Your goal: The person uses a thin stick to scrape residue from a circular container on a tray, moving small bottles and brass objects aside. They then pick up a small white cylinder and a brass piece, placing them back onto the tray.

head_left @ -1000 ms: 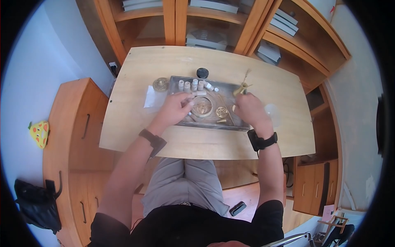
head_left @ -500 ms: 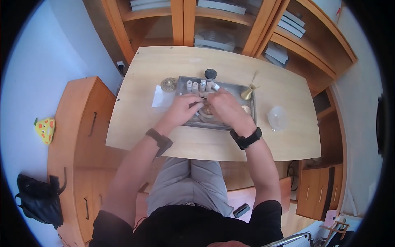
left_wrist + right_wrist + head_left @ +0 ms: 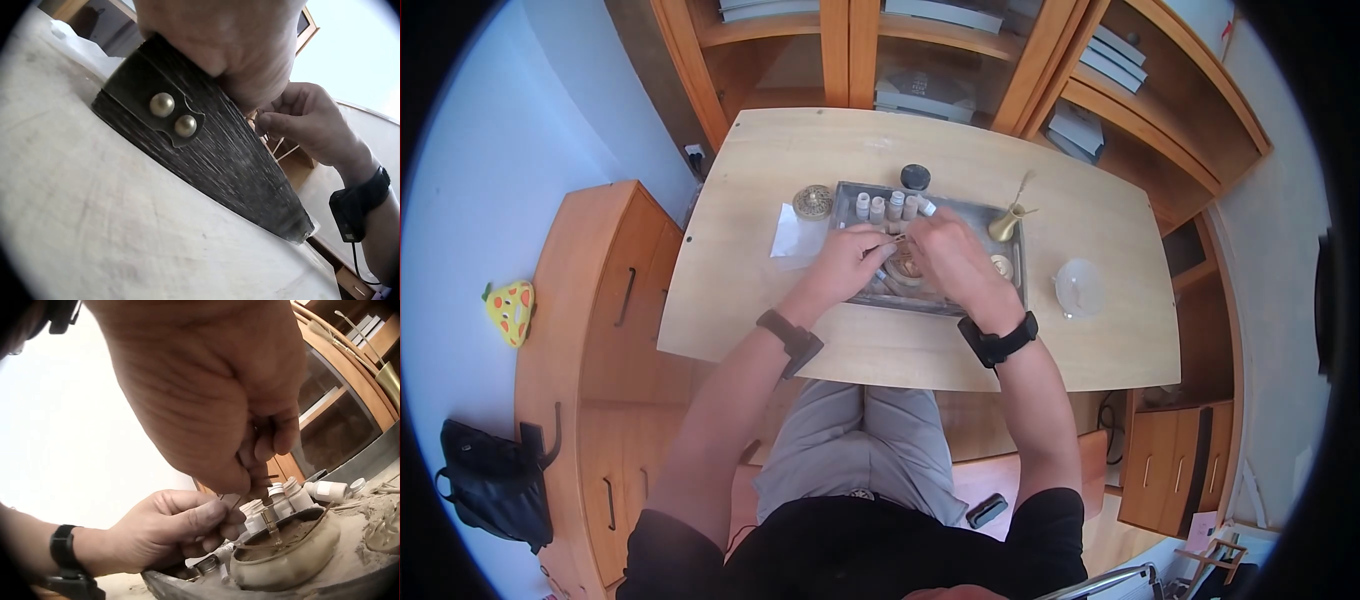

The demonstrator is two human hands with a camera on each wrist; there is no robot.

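A dark wooden tray (image 3: 1010,300) of sand lies mid-table, its studded side (image 3: 206,150) filling the left wrist view. Both hands meet over a round tan bowl (image 3: 284,553) in the tray. My right hand (image 3: 912,240) pinches a thin brass tool (image 3: 270,520) whose lower end stands in the bowl. My left hand (image 3: 886,244) is just to its left, fingers curled, pinching a thin metal piece (image 3: 229,499) between thumb and forefinger. A row of small white-capped bottles (image 3: 886,206) stands behind the bowl. The hands hide most of the bowl in the head view.
A black round lid (image 3: 915,177) sits behind the tray, and a brass disc (image 3: 812,201) and white paper (image 3: 785,235) lie to its left. A brass vase with sticks (image 3: 1003,225) stands in the tray's right end. A clear plastic lid (image 3: 1078,287) lies further right. Bookshelves (image 3: 920,60) back the table.
My right hand has moved left from the tray's right end to the bowl, meeting the left hand. The left hand has stayed over the bowl's left side.
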